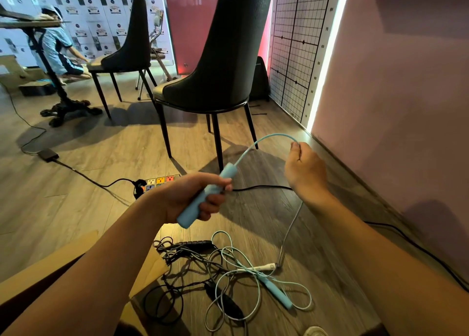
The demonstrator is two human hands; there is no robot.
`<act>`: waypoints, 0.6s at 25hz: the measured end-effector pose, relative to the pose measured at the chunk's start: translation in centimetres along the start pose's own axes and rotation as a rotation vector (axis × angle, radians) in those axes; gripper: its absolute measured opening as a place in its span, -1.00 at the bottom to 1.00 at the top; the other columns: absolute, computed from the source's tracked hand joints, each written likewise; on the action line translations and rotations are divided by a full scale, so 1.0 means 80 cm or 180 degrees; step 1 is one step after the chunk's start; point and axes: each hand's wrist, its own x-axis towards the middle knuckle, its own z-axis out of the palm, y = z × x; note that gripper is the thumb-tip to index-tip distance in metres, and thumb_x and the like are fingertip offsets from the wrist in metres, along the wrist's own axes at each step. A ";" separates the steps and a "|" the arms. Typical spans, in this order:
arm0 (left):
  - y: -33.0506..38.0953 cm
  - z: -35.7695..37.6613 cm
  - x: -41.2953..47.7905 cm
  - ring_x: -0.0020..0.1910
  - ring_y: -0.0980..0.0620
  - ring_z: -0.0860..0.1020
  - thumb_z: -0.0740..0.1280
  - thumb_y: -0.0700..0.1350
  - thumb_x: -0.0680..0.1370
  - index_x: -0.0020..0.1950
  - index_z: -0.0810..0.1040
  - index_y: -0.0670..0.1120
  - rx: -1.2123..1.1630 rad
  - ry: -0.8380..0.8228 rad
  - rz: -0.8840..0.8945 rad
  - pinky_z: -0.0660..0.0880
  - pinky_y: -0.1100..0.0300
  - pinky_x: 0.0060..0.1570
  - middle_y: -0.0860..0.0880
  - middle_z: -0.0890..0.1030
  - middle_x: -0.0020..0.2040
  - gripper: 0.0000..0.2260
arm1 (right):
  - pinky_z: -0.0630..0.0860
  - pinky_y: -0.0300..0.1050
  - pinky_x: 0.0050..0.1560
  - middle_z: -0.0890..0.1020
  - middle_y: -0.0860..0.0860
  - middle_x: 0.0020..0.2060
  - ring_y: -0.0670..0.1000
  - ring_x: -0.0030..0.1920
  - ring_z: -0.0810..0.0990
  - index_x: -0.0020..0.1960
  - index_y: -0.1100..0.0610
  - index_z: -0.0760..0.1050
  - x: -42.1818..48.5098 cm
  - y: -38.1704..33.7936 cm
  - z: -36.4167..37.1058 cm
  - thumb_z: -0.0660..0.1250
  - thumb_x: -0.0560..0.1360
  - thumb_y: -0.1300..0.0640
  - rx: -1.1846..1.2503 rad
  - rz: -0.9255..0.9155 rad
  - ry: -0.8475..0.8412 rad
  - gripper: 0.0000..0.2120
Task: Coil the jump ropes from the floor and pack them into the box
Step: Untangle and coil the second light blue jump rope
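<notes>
My left hand (189, 196) grips the light blue handle (203, 198) of a light blue jump rope. Its cord (258, 143) arcs up and right to my right hand (305, 169), which pinches it between the fingers. From there the cord drops to a loose pile on the floor, where the second blue handle (278, 295) lies. A black jump rope (193, 245) lies tangled in the same pile, with a black handle (224, 301) near the front. A white handle (264, 267) lies among the cords. The cardboard box (50, 264) is at the lower left, under my left arm.
Two dark chairs (223, 64) stand ahead on the wooden floor. A power strip (160, 182) with a black cable lies behind my left hand. A pink wall (396, 107) runs along the right. A person (58, 54) crouches at the far left by a pedestal table (58, 92).
</notes>
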 end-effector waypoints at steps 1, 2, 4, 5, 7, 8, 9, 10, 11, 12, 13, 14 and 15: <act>0.004 -0.001 -0.001 -0.49 0.17 0.28 0.40 -0.07 0.49 -0.05 0.41 -0.08 -0.0520 -0.0375 0.0310 0.34 0.32 -0.50 0.07 0.32 -0.37 -0.81 | 0.35 -0.08 -0.14 0.50 -0.12 -0.24 0.07 -0.13 0.54 0.15 0.05 0.51 0.001 0.003 0.000 0.00 0.70 0.00 0.0054 -0.0011 -0.0071 -0.68; 0.009 -0.001 -0.003 -0.47 0.17 0.27 0.31 -0.12 0.51 -0.01 0.38 -0.08 -0.1080 -0.0708 0.0637 0.36 0.33 -0.47 0.07 0.30 -0.34 -0.87 | 0.38 -0.10 -0.14 0.51 -0.14 -0.21 -0.01 -0.18 0.52 0.29 -0.02 0.48 0.000 0.005 0.000 0.01 0.70 0.00 0.0137 -0.0094 -0.0236 -0.68; 0.018 0.001 -0.004 -0.40 0.16 0.33 0.16 -0.13 0.57 0.08 0.38 -0.09 -0.1999 -0.0882 0.1237 0.41 0.32 -0.36 0.07 0.31 -0.27 -0.89 | 0.42 -0.13 -0.28 0.55 -0.10 -0.24 -0.09 -0.33 0.46 0.36 -0.16 0.44 -0.006 0.005 0.002 0.07 0.69 0.00 0.0178 -0.0475 -0.0873 -0.69; 0.020 0.001 -0.003 -0.36 0.15 0.39 0.14 -0.11 0.62 0.12 0.39 -0.09 -0.2330 -0.0749 0.1477 0.46 0.30 -0.29 0.05 0.36 -0.23 -0.87 | 0.42 -0.13 -0.33 0.58 -0.03 -0.26 -0.08 -0.37 0.45 0.31 -0.17 0.48 -0.011 0.002 0.005 0.10 0.68 0.00 0.0100 -0.0700 -0.1287 -0.72; 0.020 -0.001 0.002 -0.25 0.12 0.51 0.18 -0.01 0.68 0.19 0.40 -0.06 -0.2674 -0.0297 0.1932 0.55 0.18 -0.12 0.01 0.46 -0.15 -0.83 | 0.44 -0.11 -0.27 0.62 0.01 -0.21 -0.11 -0.36 0.46 0.20 -0.12 0.55 -0.025 -0.009 0.011 0.15 0.67 -0.03 -0.0090 -0.1027 -0.2057 -0.77; 0.018 -0.002 0.005 -0.19 0.09 0.55 0.19 0.02 0.68 0.21 0.38 -0.03 -0.2705 -0.0032 0.2139 0.57 0.09 -0.04 0.00 0.50 -0.12 -0.82 | 0.42 -0.15 -0.26 0.61 -0.02 -0.23 -0.18 -0.37 0.46 0.16 -0.10 0.57 -0.031 -0.016 0.012 0.16 0.66 -0.05 -0.0131 -0.1105 -0.2308 -0.77; 0.017 -0.001 0.008 -0.16 0.08 0.58 0.20 0.03 0.67 0.20 0.37 0.00 -0.2688 0.0212 0.2320 0.57 0.02 0.02 -0.01 0.53 -0.12 -0.83 | 0.38 -0.20 -0.27 0.58 -0.08 -0.29 -0.21 -0.40 0.44 0.14 -0.08 0.59 -0.035 -0.021 0.013 0.17 0.66 -0.07 -0.0128 -0.1163 -0.2455 -0.76; 0.017 -0.001 0.011 -0.14 0.09 0.58 0.21 0.04 0.67 0.17 0.38 0.02 -0.2667 0.0403 0.2462 0.57 -0.02 0.06 -0.01 0.53 -0.13 -0.86 | 0.34 -0.24 -0.29 0.54 -0.12 -0.35 -0.22 -0.43 0.43 0.11 -0.06 0.61 -0.037 -0.025 0.012 0.18 0.66 -0.07 -0.0084 -0.1225 -0.2528 -0.75; 0.018 -0.001 0.012 -0.15 0.11 0.57 0.20 0.04 0.67 0.13 0.39 0.01 -0.2652 0.0550 0.2579 0.55 -0.04 0.10 0.00 0.52 -0.16 -0.87 | 0.32 -0.25 -0.31 0.51 -0.13 -0.41 -0.20 -0.44 0.40 0.08 -0.05 0.64 -0.038 -0.029 0.011 0.19 0.65 -0.08 -0.0039 -0.1288 -0.2564 -0.75; 0.019 -0.001 0.013 -0.18 0.13 0.55 0.21 0.04 0.66 0.11 0.39 0.00 -0.2629 0.0679 0.2681 0.53 -0.04 0.13 0.02 0.49 -0.19 -0.87 | 0.31 -0.24 -0.34 0.48 -0.13 -0.44 -0.18 -0.45 0.38 0.04 -0.04 0.65 -0.038 -0.031 0.010 0.21 0.64 -0.08 -0.0017 -0.1356 -0.2594 -0.74; 0.020 -0.004 0.015 -0.22 0.14 0.53 0.21 0.03 0.66 0.11 0.37 0.00 -0.2567 0.0826 0.2776 0.52 -0.03 0.14 0.04 0.47 -0.21 -0.87 | 0.30 -0.22 -0.35 0.46 -0.12 -0.47 -0.17 -0.45 0.36 0.00 -0.03 0.66 -0.039 -0.032 0.008 0.23 0.64 -0.08 -0.0009 -0.1437 -0.2619 -0.74; 0.019 -0.008 0.016 -0.24 0.14 0.51 0.22 0.02 0.66 0.12 0.36 0.03 -0.2426 0.1022 0.2867 0.50 -0.03 0.14 0.04 0.45 -0.23 -0.89 | 0.30 -0.20 -0.36 0.46 -0.12 -0.48 -0.15 -0.45 0.36 -0.04 0.00 0.67 -0.039 -0.033 0.007 0.25 0.62 -0.08 0.0002 -0.1538 -0.2622 -0.74; 0.018 -0.012 0.017 -0.26 0.13 0.50 0.22 0.00 0.66 0.13 0.35 0.06 -0.2202 0.1286 0.2954 0.49 -0.02 0.15 0.04 0.44 -0.24 -0.91 | 0.31 -0.19 -0.38 0.47 -0.11 -0.48 -0.15 -0.45 0.38 -0.08 0.03 0.67 -0.039 -0.035 0.005 0.28 0.61 -0.07 0.0026 -0.1658 -0.2597 -0.74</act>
